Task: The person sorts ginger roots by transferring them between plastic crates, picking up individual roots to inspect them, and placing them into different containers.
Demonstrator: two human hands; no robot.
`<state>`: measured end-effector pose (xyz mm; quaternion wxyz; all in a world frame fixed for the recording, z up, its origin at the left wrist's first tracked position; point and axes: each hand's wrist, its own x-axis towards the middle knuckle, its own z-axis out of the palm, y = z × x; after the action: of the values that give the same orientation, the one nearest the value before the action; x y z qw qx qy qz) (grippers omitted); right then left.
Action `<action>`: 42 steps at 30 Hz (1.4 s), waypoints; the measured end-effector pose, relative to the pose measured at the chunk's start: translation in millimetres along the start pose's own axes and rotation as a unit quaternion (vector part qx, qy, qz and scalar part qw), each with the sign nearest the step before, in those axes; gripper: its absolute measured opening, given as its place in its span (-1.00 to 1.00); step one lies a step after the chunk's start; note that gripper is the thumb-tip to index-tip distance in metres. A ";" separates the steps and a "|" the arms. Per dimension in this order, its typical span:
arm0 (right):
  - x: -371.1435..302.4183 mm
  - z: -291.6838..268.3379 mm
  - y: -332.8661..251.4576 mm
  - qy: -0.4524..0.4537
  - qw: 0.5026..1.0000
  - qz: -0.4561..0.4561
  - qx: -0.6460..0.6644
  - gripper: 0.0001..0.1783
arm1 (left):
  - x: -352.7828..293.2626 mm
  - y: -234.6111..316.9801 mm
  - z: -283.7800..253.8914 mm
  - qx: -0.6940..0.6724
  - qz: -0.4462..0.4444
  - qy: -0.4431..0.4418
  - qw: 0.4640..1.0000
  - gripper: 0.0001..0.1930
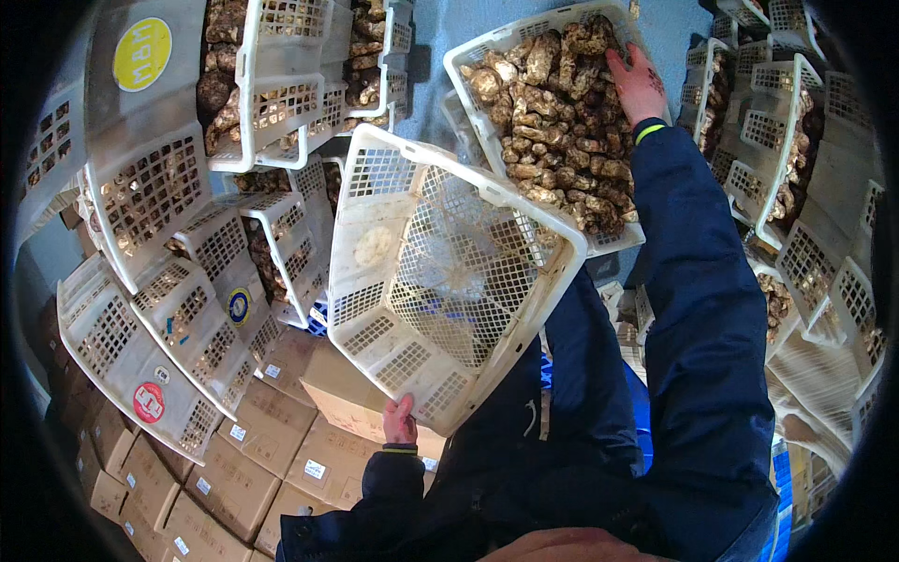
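Note:
An empty white mesh plastic crate (375,244) is tilted in front of me, its open side toward me. My left hand (400,420) is closed on its lower rim, thumb on the outside. Beyond it stands a second white crate (479,117), filled with knobbly brown and cream pieces (567,131) like roots or thick mushrooms; their exact kind I cannot make out. Over the far right edge of that crate lies my right hand (639,86), fingers apart and touching the pieces. The empty crate overlaps the filled one's near left corner.
Stacked white crates (154,187) of similar brown pieces rise on the left, and more crates (796,140) stand on the right. Sealed cardboard boxes (272,426) fill the lower left. Blue floor (435,37) shows at the far middle.

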<state>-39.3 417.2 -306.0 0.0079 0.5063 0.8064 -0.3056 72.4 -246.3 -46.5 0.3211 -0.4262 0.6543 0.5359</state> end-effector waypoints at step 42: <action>-480.3 -139.3 213.7 -0.164 0.903 0.370 0.145 -0.63 | 163.1 89.8 305.4 0.249 0.197 -0.220 0.922 -0.64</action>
<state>411.5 161.3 -141.6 0.1791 0.7067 0.4948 -0.4730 -90.0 22.3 -218.1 0.4413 -0.0663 0.7500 0.4883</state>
